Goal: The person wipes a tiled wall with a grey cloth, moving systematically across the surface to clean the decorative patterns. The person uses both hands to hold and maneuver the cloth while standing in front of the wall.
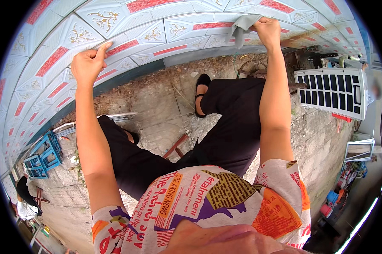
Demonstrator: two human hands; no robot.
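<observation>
A wall of pale tiles (181, 28) with red bars and gold scroll patterns stands before me. My right hand (268, 30) pinches a grey cloth (241, 30), which hangs against the tiles at the upper right. At the upper left, my left hand (90, 63) is raised to the same wall, its fingers curled and the thumb pointing out; no object shows in it, and whether it grips something small cannot be told.
Red-brown wooden legs (176, 146) show between my knees. Blue frames (44, 155) stand at the left, a white slotted unit (332, 92) at the right. Another person (27, 200) is far left. Buckets (329, 203) stand lower right.
</observation>
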